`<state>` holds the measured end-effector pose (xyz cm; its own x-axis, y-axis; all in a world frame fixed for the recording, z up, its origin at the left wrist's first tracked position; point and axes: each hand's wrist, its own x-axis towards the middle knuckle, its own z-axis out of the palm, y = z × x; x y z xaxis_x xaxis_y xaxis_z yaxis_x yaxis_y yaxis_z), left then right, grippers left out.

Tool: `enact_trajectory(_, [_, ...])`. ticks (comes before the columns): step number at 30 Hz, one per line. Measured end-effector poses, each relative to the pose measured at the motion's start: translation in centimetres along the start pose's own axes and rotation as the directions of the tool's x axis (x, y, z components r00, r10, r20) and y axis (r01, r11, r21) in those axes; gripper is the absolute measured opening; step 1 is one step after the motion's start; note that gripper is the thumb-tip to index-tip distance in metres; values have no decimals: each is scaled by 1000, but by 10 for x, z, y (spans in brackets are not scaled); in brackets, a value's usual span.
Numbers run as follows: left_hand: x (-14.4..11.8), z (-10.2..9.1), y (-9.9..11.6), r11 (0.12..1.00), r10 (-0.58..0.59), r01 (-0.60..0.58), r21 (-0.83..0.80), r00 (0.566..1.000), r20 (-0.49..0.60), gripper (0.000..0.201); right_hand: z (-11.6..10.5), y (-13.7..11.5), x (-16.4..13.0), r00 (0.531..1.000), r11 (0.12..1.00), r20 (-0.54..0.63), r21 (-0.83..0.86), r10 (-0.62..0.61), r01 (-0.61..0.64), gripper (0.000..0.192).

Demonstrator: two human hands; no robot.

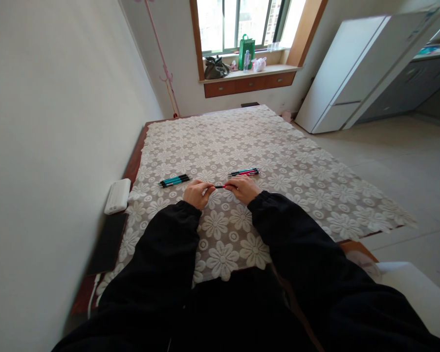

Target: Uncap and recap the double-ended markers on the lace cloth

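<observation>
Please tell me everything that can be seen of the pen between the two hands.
The pen is slim, black toward the left hand and pinkish red toward the right hand. It looks like plastic. It lies crosswise, about level, in front of two groups of pens. Both hands pinch it and hide the rest. Whether it touches the lace cloth, I cannot tell.

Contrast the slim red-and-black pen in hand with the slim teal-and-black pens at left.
The red-and-black pen is pinched by the left hand and right hand; the teal-and-black pens lie on the cream lace tablecloth. Colour: red on the held pen, teal on the lying pens. Both: slim, partly black.
</observation>
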<state>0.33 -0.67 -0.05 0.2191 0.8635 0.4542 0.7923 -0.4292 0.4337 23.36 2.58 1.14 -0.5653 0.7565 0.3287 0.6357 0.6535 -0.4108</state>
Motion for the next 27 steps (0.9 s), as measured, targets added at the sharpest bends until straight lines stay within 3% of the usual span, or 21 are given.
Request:
enact_trajectory(4, [2, -2, 2, 996, -92, 92, -14, 996, 22, 27, -11, 20, 0, 995, 995, -76, -79, 61, -68, 18])
enact_trajectory(7, [3, -3, 0, 988, -157, 156, -18, 988, -11, 28, -20, 37, -2, 982, 975, -117, -148, 151, -168, 16])
enact_trajectory(11, [4, -3, -3, 979, -198, 200, 27, 979, -50, 23, -23, 51, -4, 974, 953, -147, -225, 174, -204, 11])
enact_trajectory(27, [11, -29, -35, 864, -392, 394, 314, 917, -72, 28, -14, 56, -4, 971, 938, -113, -257, 210, -233, 11])
